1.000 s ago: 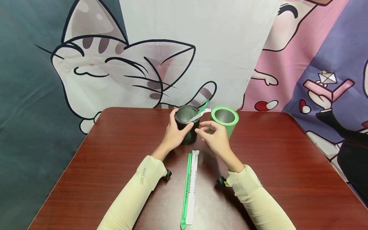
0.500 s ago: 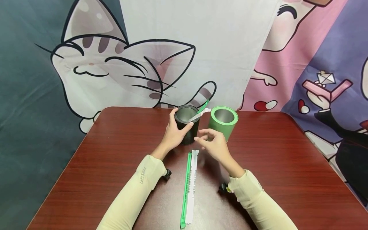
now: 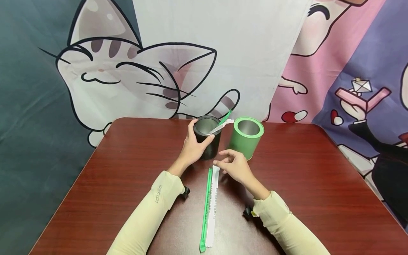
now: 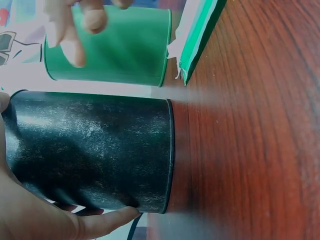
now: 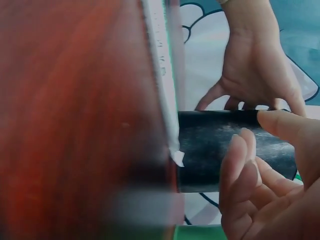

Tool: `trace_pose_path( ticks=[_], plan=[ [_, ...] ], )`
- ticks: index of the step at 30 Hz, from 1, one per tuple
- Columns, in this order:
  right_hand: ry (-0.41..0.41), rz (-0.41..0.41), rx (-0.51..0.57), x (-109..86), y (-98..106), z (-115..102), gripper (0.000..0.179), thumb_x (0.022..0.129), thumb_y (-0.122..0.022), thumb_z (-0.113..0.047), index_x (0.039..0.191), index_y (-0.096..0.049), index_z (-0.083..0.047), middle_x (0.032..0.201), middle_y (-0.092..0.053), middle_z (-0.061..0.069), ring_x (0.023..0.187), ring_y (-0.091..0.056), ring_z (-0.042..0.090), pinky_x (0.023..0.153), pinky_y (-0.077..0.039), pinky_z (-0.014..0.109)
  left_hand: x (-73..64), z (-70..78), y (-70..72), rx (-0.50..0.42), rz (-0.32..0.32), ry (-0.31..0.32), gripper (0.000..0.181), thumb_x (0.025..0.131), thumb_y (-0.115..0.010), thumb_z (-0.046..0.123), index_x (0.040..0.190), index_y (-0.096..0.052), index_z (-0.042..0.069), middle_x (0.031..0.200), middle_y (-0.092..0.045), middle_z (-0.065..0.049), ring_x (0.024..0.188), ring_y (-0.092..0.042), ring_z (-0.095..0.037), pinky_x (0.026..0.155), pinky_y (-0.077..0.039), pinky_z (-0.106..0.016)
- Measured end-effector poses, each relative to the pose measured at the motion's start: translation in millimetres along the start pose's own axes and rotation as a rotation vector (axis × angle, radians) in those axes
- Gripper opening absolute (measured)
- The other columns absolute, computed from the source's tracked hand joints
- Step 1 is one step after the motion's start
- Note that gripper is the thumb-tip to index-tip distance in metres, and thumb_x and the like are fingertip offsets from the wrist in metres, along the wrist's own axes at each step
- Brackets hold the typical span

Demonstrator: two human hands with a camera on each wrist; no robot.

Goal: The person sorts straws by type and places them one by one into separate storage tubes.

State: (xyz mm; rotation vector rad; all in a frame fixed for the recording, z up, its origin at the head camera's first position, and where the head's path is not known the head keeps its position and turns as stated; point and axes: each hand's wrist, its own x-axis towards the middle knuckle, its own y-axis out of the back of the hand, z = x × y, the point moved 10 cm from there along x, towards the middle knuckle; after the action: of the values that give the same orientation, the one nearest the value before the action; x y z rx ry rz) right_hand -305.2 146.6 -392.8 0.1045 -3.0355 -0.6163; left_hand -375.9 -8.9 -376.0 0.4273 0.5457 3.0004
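Note:
My left hand [image 3: 192,147] grips the black metal can [image 3: 211,150], thumb on the near side and fingers round the left. In that can lean a green-wrapped straw [image 3: 225,117] and a white-wrapped straw [image 3: 222,126], their ends above the rim. Below, a paper-wrapped green straw [image 3: 206,209] and a white one [image 3: 212,209] lie side by side on the table. Over the far end of the white straw hovers my right hand [image 3: 236,168], fingers loosely bent. In the right wrist view its thumb and fingers [image 5: 240,170] stand apart with nothing between them.
A green metal can [image 3: 245,144] stands upright just right of the black one, close behind my right hand. The brown wooden table [image 3: 134,170] ends at a cartoon cloth backdrop [image 3: 255,53]. A dark cloth-like shape [image 3: 389,180] is at the far right.
My right hand has come down and toward me, from beside the black can to the far end of the white straw. More of the green can shows. My left hand stays put.

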Motion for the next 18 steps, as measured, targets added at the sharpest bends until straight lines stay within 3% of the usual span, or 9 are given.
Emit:
trace_pose_path(
  ticks=[6,10,18],
  plan=[
    [-0.045,-0.042,-0.071,0.2,-6,14,0.041,0.074,-0.078,-0.022,0.106,-0.063,-0.002,0.069,-0.065,0.017,0.054,-0.061,0.031,0.051,-0.048,0.033,0.5,0.5,0.0,0.002,-0.005,0.004,0.083,0.077,-0.061,0.061,0.141,-0.014,0.036,0.131,-0.042,-0.001,0.113,-0.046,-0.019,0.092,-0.035,-0.046],
    [-0.063,-0.086,-0.060,2.9,-11,23,0.038,0.075,-0.076,-0.018,0.105,-0.063,0.000,0.068,-0.065,0.017,0.053,-0.063,0.031,0.050,-0.049,0.037,1.2,-0.7,-0.1,0.006,-0.003,0.013,0.083,0.076,-0.061,0.062,0.141,-0.014,0.038,0.133,-0.041,-0.001,0.114,-0.046,-0.020,0.092,-0.035,-0.045],
    [-0.109,-0.181,-0.062,4.0,-19,37,0.037,0.075,-0.074,-0.009,0.106,-0.061,0.003,0.068,-0.064,0.012,0.052,-0.062,0.026,0.045,-0.046,0.030,1.2,-1.3,-0.1,0.005,-0.005,0.016,0.084,0.076,-0.061,0.062,0.141,-0.014,0.036,0.133,-0.041,-0.001,0.114,-0.046,-0.020,0.093,-0.035,-0.044]
  ],
)
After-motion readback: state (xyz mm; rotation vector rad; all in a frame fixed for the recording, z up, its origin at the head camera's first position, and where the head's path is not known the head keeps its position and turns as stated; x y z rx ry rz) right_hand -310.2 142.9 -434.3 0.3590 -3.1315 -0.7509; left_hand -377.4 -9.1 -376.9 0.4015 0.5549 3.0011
